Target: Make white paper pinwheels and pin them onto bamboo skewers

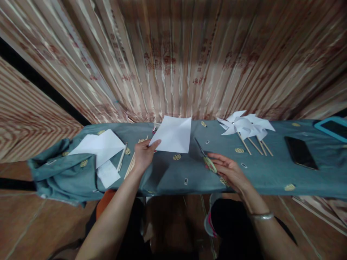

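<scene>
My left hand [145, 152] pinches the lower left corner of a white sheet of paper [175, 134], held up above the cloth-covered table. To the right of the sheet, my right hand [227, 168] grips a pair of scissors [210, 164] by their yellow-green handles. The dark blades point up and to the left, toward the paper but apart from it, and look closed. Thin wooden sticks [130, 166] lie just beside my left hand, partly hidden by it. Small items behind the sheet's left edge are mostly covered.
White paper sheets [110, 146] and a white pen [122, 157] lie at the left. Several paper pinwheels [245, 124] on sticks rest at the back right. Farther right are a black phone [300, 153] and a blue-framed device [332, 128]. A curtain [168, 61] hangs behind the table [168, 180].
</scene>
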Demonstrator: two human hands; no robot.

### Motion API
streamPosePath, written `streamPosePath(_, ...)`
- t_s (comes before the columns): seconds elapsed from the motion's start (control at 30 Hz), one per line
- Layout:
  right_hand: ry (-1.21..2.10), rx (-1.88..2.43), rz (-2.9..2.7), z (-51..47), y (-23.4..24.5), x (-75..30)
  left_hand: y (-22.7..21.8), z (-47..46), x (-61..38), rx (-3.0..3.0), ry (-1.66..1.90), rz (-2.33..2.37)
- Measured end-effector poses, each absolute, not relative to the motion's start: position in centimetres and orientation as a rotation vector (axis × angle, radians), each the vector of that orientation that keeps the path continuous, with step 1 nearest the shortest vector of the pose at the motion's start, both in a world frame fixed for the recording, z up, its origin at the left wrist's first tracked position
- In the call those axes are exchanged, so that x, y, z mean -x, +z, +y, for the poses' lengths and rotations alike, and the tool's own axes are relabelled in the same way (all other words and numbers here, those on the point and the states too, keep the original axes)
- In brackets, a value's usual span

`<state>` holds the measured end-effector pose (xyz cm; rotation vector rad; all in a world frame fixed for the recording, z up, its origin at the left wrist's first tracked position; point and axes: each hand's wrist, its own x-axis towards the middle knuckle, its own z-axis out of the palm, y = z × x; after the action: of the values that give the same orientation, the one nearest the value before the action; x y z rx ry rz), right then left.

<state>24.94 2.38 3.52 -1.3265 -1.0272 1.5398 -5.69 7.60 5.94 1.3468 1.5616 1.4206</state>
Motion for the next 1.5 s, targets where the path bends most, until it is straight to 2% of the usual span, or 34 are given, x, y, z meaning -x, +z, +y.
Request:
streamPosePath(0.13, 1.635, 1.187, -0.938, 2.2, 4.1, -23.2, 5.9, 7.9, 6.0, -1.278, 1.449, 1.541)
streamPosePath(0.5, 1.677, 1.194, -1.504, 1.9, 3.2, -21.9, 6.0, 7.8, 6.1, -1.160, 1.466, 1.499)
streamPosePath(0.97, 1.731, 1.165, -1.439, 2.2, 2.7, -21.5, 6.3, 7.0, 4.7, -1.209, 1.310, 1.484)
streamPosePath(1.5, 1.778, 1.194, -1.364, 2.1, 2.2, -21.5, 6.4, 6.9, 4.7, -1.205, 1.326, 1.478)
